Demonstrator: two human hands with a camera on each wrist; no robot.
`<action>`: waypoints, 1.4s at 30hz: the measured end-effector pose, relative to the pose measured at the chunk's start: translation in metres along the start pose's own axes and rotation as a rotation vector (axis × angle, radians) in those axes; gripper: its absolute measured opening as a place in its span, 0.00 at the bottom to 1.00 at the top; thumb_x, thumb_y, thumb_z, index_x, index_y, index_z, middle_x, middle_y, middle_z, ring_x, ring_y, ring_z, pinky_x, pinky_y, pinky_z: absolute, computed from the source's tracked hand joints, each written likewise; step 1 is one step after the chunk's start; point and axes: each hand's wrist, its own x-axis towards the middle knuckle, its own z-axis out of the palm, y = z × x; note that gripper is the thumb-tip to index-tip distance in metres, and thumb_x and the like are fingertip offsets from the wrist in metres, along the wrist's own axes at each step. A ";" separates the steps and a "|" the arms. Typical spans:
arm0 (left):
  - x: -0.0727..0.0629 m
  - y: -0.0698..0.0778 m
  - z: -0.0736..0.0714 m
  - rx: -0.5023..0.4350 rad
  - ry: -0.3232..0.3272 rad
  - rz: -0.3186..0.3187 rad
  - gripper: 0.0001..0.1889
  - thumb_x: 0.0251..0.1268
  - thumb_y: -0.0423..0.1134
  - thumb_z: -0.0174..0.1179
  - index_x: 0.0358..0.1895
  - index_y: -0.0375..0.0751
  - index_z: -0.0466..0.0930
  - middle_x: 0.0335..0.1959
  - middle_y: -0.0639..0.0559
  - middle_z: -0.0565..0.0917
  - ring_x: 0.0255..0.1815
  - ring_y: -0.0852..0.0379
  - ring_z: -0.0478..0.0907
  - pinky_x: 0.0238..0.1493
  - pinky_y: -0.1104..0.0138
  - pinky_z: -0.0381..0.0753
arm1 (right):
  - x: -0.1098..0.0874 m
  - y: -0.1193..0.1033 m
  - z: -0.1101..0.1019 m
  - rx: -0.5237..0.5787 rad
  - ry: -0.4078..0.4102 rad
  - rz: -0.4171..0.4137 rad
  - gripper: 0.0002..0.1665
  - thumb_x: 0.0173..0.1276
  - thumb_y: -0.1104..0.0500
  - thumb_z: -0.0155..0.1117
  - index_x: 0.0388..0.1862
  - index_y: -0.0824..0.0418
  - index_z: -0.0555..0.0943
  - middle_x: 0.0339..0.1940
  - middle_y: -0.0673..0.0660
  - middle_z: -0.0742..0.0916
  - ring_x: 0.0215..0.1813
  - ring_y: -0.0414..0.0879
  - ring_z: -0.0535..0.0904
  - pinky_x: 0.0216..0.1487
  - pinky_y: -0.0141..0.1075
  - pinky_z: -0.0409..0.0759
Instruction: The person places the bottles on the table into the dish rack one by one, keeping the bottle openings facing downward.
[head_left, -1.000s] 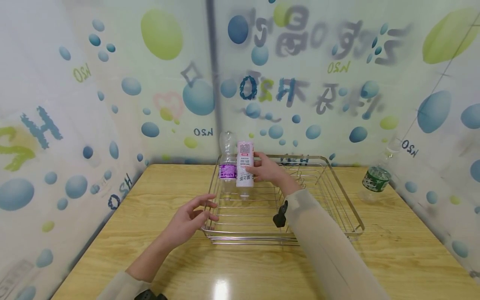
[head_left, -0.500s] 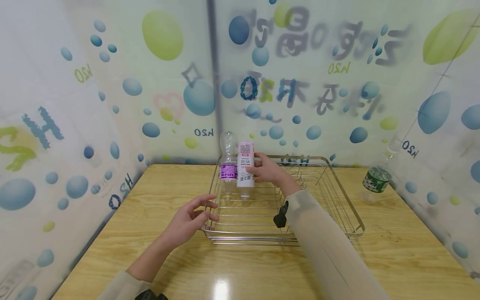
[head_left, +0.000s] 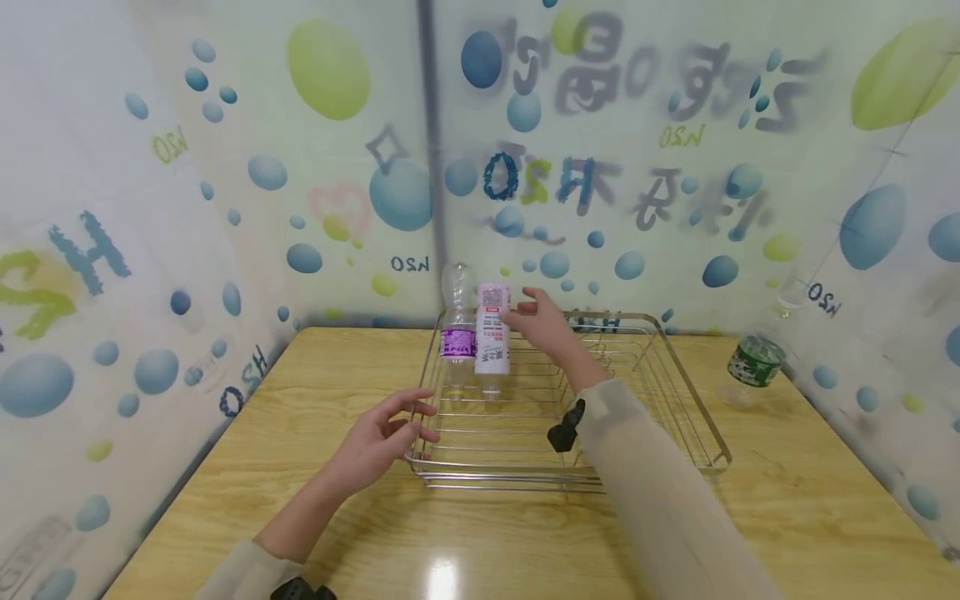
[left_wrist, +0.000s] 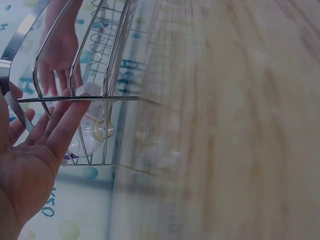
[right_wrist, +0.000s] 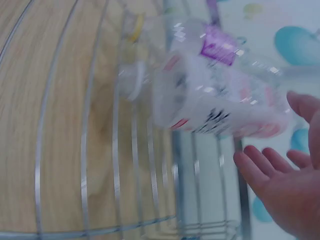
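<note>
Two plastic bottles stand upside down at the back left of a wire rack (head_left: 510,471). One is clear with a purple label (head_left: 457,342). Beside it is a bottle in a pinkish-white wrapper (head_left: 492,329), its cap end down among the wires. My right hand (head_left: 542,323) is just right of this wrapped bottle, fingers spread away from it; the right wrist view has a gap between fingertips (right_wrist: 250,155) and wrapper. At the rack's left front side, my left hand (head_left: 378,437) rests its relaxed fingers against the wires, as the left wrist view also has it.
A clear bottle with a green label (head_left: 756,360) stands on the wooden table (head_left: 360,533) right of the rack. Printed curtain-like walls (head_left: 645,167) enclose the back and both sides. The rack's rim and wires rise around the bottles.
My right hand has let go of the wrapped bottle and drawn slightly up and to the right. The bottle stays standing in the rack. My left hand has kept its place.
</note>
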 end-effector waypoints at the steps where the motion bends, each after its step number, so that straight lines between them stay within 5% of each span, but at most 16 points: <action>1: 0.000 0.000 0.000 0.005 0.000 0.001 0.26 0.86 0.32 0.54 0.82 0.42 0.68 0.70 0.24 0.75 0.55 0.49 0.91 0.48 0.61 0.94 | -0.001 -0.004 -0.003 0.018 0.029 -0.016 0.51 0.83 0.47 0.67 0.93 0.55 0.51 0.88 0.64 0.68 0.85 0.64 0.68 0.82 0.60 0.73; 8: 0.000 0.001 0.000 0.030 0.000 0.002 0.26 0.86 0.33 0.55 0.82 0.44 0.69 0.70 0.26 0.76 0.55 0.49 0.91 0.45 0.64 0.92 | -0.019 -0.042 -0.021 0.147 0.079 -0.180 0.46 0.83 0.49 0.68 0.90 0.55 0.58 0.85 0.65 0.72 0.81 0.62 0.75 0.80 0.56 0.77; 16: -0.001 0.001 -0.001 0.010 -0.001 0.006 0.26 0.86 0.33 0.54 0.82 0.42 0.68 0.70 0.25 0.75 0.56 0.49 0.91 0.49 0.62 0.93 | -0.054 -0.059 -0.057 0.057 0.052 -0.270 0.43 0.83 0.50 0.67 0.89 0.55 0.61 0.82 0.62 0.76 0.78 0.58 0.78 0.76 0.52 0.82; 25: -0.002 0.000 -0.002 0.027 0.005 0.008 0.26 0.86 0.33 0.54 0.82 0.41 0.68 0.70 0.25 0.76 0.55 0.52 0.92 0.47 0.63 0.92 | -0.105 -0.045 -0.095 -0.139 0.059 -0.237 0.42 0.84 0.44 0.66 0.89 0.50 0.63 0.81 0.59 0.78 0.74 0.57 0.81 0.74 0.55 0.81; 29: -0.003 0.000 -0.002 0.025 0.006 0.005 0.27 0.86 0.33 0.54 0.83 0.41 0.68 0.70 0.25 0.76 0.55 0.51 0.92 0.47 0.64 0.92 | -0.125 -0.033 -0.108 -0.201 0.075 -0.246 0.40 0.85 0.45 0.65 0.89 0.51 0.64 0.79 0.60 0.79 0.71 0.52 0.83 0.67 0.36 0.85; 33: -0.002 -0.001 -0.002 0.030 0.006 0.001 0.27 0.87 0.35 0.55 0.83 0.42 0.67 0.70 0.25 0.76 0.56 0.48 0.91 0.47 0.65 0.92 | -0.144 -0.022 -0.122 -0.234 0.081 -0.243 0.40 0.86 0.47 0.64 0.88 0.54 0.63 0.78 0.63 0.79 0.64 0.34 0.83 0.58 0.20 0.81; 42: -0.002 0.000 -0.001 0.033 -0.001 -0.001 0.28 0.87 0.36 0.55 0.84 0.38 0.65 0.70 0.25 0.76 0.56 0.48 0.91 0.47 0.65 0.91 | -0.174 0.009 -0.161 -0.355 0.134 -0.213 0.38 0.87 0.46 0.62 0.87 0.56 0.65 0.74 0.64 0.81 0.55 0.21 0.80 0.53 0.18 0.80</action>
